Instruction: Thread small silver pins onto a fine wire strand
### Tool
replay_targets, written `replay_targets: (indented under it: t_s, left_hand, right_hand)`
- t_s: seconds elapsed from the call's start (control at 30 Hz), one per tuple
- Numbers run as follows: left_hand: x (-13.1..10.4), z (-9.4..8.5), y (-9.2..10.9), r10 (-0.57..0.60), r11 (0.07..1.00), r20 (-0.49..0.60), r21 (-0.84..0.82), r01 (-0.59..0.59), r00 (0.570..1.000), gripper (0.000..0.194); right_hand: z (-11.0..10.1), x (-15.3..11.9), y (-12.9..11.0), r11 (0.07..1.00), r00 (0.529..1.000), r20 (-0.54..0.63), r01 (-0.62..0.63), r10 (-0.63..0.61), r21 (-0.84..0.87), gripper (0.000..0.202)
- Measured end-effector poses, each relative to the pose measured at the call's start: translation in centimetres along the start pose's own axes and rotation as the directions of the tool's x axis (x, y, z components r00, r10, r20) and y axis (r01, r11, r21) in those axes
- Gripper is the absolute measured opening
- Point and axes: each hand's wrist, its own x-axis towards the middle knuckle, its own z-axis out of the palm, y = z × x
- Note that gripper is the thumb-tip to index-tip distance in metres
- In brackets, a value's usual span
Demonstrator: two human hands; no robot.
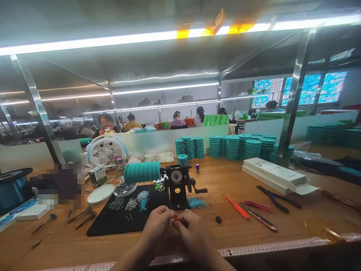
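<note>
My left hand (159, 222) and my right hand (189, 224) meet over the table's front part, thumbs and forefingers pinched close together. A tiny item seems to sit between the fingertips, too small to name. Just beyond them stands a black hand-crank winder (177, 188) with a dial and a row of turquoise spools (142, 172) on its shaft. On a black mat (121, 220) to the left lie small metal parts (131, 204), light-blue line clippings (143, 198) and coloured beads (158, 186). More blue clippings (197, 202) lie right of the winder's base.
Pliers (275, 197), an orange-handled tool (238, 208), tweezers (261, 218) and a white box (278, 175) lie to the right. Stacked turquoise spools (232, 147) stand behind. A white dish (100, 194) and a fan (107, 150) are left. A measuring tape (270, 246) runs along the front edge.
</note>
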Motion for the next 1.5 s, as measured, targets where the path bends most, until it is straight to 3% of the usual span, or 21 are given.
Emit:
replay_targets:
  t_s: [0.07, 0.13, 0.2, 0.4, 0.53, 0.7, 0.8, 0.87, 0.93, 1.0, 1.07, 1.13, 1.33, 1.5]
  left_hand:
    - [-0.1, -0.2, 0.3, 0.053, 0.998, 0.003, 0.033, -0.053, 0.999, 0.012]
    - [-0.4, -0.5, 0.6, 0.141, 0.985, 0.015, 0.099, -0.142, 0.990, 0.014]
    - [-0.7, -0.7, 0.8, 0.239, 0.954, 0.019, 0.182, -0.238, 0.971, 0.016]
    - [-1.0, -0.5, -0.4, 0.439, 0.824, 0.026, 0.386, -0.414, 0.898, 0.018]
    - [-0.6, -0.3, -0.6, 0.457, 0.813, 0.068, 0.372, -0.448, 0.887, 0.012]
    - [-0.2, -0.6, 0.0, 0.256, 0.948, -0.022, 0.200, -0.247, 0.966, 0.014]
    - [0.2, -0.3, -0.1, 0.082, 0.994, -0.014, 0.067, -0.081, 0.997, 0.012]
    - [0.3, -0.1, -0.3, 0.027, 1.000, -0.002, 0.011, -0.027, 1.000, 0.009]
    - [0.2, 0.0, -0.3, 0.034, 0.999, 0.002, -0.001, -0.034, 0.999, 0.008]
    - [0.0, -0.3, -0.1, 0.086, 0.996, 0.007, 0.027, -0.086, 0.996, 0.009]
    - [-0.3, -0.6, 0.2, 0.159, 0.984, 0.017, 0.084, -0.160, 0.987, 0.012]
    - [-0.6, -1.0, 0.5, 0.238, 0.958, 0.021, 0.158, -0.238, 0.971, 0.015]
    - [-0.9, -0.6, -0.3, 0.442, 0.843, 0.019, 0.333, -0.422, 0.897, 0.021]
    - [-0.6, -0.5, -0.7, 0.475, 0.835, 0.053, 0.287, -0.469, 0.878, 0.010]
  right_hand:
    - [0.1, 0.0, 0.2, 0.985, 0.986, -0.019, 0.163, -0.164, -0.053, 0.024]
    - [-0.2, 0.4, 0.3, 0.926, 0.934, -0.007, 0.352, -0.356, -0.137, 0.024]
    - [-0.5, 1.2, 0.2, 0.879, 0.894, 0.043, 0.447, -0.446, -0.165, 0.020]
    - [-0.4, 5.4, 0.1, 0.920, 0.932, 0.065, 0.362, -0.356, -0.151, 0.021]
    - [-0.6, 6.5, -0.1, 0.942, 0.951, 0.052, 0.310, -0.306, -0.131, 0.023]
    - [-1.4, 3.4, -0.2, 0.981, 0.980, -0.100, 0.159, -0.171, -0.112, 0.006]
    - [-0.7, 1.2, -0.1, 0.999, 0.999, -0.043, 0.009, -0.011, -0.051, 0.014]
    - [0.1, 0.3, 0.1, 1.000, 1.000, 0.009, -0.030, 0.030, -0.008, 0.013]
    - [0.7, -0.2, 0.3, 1.000, 1.000, 0.004, 0.016, -0.016, -0.001, 0.019]
    - [0.8, -0.2, 0.4, 0.987, 0.988, -0.026, 0.150, -0.151, -0.056, 0.025]
    - [0.4, 0.1, 0.3, 0.937, 0.945, -0.016, 0.321, -0.326, -0.139, 0.023]
    - [-0.3, 0.9, 0.2, 0.890, 0.906, 0.039, 0.421, -0.421, -0.175, 0.021]
    - [-0.8, 5.3, -0.3, 0.921, 0.938, 0.084, 0.347, -0.337, -0.179, 0.021]
    - [-1.1, 6.6, -0.9, 0.952, 0.965, 0.062, 0.263, -0.256, -0.154, 0.023]
